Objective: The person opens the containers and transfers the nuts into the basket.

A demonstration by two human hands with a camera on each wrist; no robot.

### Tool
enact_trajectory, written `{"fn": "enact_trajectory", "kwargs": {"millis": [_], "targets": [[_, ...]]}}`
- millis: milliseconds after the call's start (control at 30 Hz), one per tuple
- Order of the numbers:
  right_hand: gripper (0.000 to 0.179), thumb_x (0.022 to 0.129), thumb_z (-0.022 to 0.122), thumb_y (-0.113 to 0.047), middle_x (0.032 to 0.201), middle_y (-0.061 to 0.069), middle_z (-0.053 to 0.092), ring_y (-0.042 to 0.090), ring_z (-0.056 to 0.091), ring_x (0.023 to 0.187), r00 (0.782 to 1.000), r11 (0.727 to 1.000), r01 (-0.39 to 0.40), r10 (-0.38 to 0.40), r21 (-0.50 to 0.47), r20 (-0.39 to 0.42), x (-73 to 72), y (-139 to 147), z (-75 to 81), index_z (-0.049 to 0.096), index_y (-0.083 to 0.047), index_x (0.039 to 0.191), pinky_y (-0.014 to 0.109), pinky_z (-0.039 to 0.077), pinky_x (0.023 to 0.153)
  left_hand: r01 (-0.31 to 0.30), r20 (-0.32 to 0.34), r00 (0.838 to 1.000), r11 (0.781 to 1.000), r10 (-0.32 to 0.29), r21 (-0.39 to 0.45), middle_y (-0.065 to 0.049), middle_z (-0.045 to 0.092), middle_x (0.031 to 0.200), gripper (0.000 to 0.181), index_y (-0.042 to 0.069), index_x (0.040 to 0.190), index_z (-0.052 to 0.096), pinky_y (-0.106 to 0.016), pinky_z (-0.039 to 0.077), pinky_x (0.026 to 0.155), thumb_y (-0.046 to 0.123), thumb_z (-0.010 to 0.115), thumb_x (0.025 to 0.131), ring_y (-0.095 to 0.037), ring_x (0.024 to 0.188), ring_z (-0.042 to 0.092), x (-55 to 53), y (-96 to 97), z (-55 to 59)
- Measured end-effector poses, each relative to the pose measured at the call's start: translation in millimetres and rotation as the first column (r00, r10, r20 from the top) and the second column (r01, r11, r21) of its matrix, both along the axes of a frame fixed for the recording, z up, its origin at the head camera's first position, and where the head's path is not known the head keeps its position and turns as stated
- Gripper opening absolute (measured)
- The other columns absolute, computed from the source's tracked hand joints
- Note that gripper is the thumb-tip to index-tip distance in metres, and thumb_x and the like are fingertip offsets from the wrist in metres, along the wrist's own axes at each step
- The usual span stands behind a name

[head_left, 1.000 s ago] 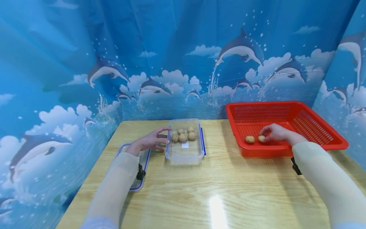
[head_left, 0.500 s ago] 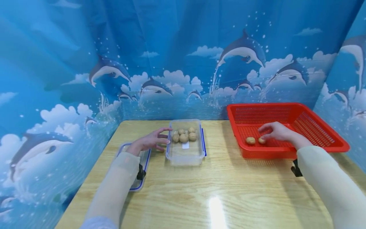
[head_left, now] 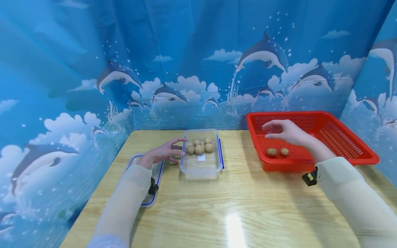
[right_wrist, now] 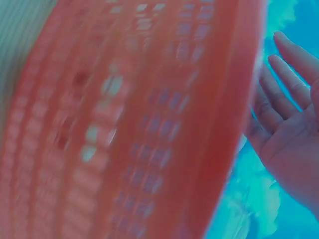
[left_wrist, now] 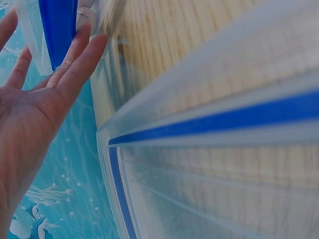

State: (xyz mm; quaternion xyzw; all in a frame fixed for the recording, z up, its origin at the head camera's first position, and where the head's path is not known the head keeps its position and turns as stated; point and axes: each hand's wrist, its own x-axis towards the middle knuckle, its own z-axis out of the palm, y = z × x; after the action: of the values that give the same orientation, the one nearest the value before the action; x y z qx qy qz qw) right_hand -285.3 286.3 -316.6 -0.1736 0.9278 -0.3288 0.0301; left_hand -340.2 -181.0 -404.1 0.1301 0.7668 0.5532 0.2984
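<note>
Here, with left hand (head_left: 163, 152) and right hand (head_left: 288, 133) spread, we might bump the box (head_left: 201, 170), rolling its walnuts (head_left: 199, 149).

Head view: bright, even, mostly crisp. White glare patch on tabletop (head_left: 198, 213), left of red basket (head_left: 286, 166) and nearer the camera; soft shadow along the basket's left side. Left wrist view: dimmer, muted. Right wrist view: basket mesh blurred, reddish; vivid backdrop (right_wrist: 294, 15) beyond its rim.
</note>
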Motion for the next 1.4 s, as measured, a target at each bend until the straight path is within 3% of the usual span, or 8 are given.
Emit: {"fn": "enact_trajectory", "kwargs": {"millis": [233,500,667,933,1200,1400], "targets": [[0.041,0.089,0.071,-0.012,0.122,0.016,0.061,0.027,0.060,0.102,0.997,0.997,-0.073,0.073,-0.040,-0.004,3.2,-38,5.1,0.060,-0.005,0.128,0.039,0.054,0.083,-0.002,0.003,1.000,1.000,0.002,-0.008,-0.020,0.023,0.154,0.066,0.022,0.154,0.025,-0.050,0.051,0.089,0.013,0.059,0.097,-0.040,0.135,0.034,1.5,-0.9,1.2],[0.039,0.089,0.072,-0.010,0.120,0.013,0.062,0.025,0.063,0.100,0.989,0.984,-0.141,0.144,-0.112,0.017,-0.8,-80,-0.1,0.060,-0.004,0.126,0.038,0.055,0.083,0.000,0.002,1.000,1.000,0.000,-0.011,-0.022,0.021,0.155,0.067,0.020,0.154,0.023,-0.050,0.051,0.090,0.014,0.058,0.098,-0.041,0.136,0.032,1.6,-1.5,1.1],[0.042,0.089,0.071,-0.012,0.125,0.014,0.060,0.026,0.063,0.103,0.976,0.965,-0.206,0.216,-0.161,0.041,-4.2,-104,-3.6,0.059,-0.003,0.128,0.040,0.054,0.087,0.000,0.004,1.000,1.000,0.000,-0.008,-0.021,0.021,0.155,0.066,0.022,0.154,0.025,-0.051,0.050,0.090,0.013,0.058,0.098,-0.041,0.136,0.032,2.2,-1.8,1.7],[0.044,0.091,0.069,-0.012,0.129,0.019,0.057,0.027,0.061,0.107,0.951,0.941,-0.298,0.307,-0.163,0.034,-12.6,-140,-15.5,0.056,0.000,0.131,0.041,0.052,0.089,0.003,-0.003,1.000,1.000,-0.003,-0.007,-0.022,0.020,0.155,0.066,0.020,0.154,0.023,-0.051,0.050,0.091,0.013,0.058,0.098,-0.041,0.136,0.032,2.4,-3.2,1.4],[0.045,0.091,0.069,-0.011,0.131,0.017,0.057,0.025,0.061,0.106,0.954,0.947,-0.290,0.297,-0.137,0.035,-23.6,-173,-33.7,0.055,-0.001,0.133,0.037,0.053,0.087,0.018,-0.021,1.000,1.000,-0.019,-0.006,-0.023,0.022,0.155,0.065,0.018,0.154,0.024,-0.053,0.048,0.093,0.013,0.057,0.098,-0.041,0.135,0.034,2.4,-3.3,3.2],[0.046,0.090,0.070,-0.008,0.131,0.015,0.057,0.025,0.061,0.108,0.964,0.954,-0.241,0.256,-0.177,0.069,-34.5,-187,-44.5,0.055,-0.003,0.134,0.036,0.053,0.086,0.025,-0.026,0.999,1.000,-0.025,-0.012,-0.022,0.022,0.155,0.064,0.021,0.153,0.026,-0.053,0.048,0.093,0.014,0.057,0.098,-0.040,0.135,0.034,1.9,-2.1,3.6]]}}
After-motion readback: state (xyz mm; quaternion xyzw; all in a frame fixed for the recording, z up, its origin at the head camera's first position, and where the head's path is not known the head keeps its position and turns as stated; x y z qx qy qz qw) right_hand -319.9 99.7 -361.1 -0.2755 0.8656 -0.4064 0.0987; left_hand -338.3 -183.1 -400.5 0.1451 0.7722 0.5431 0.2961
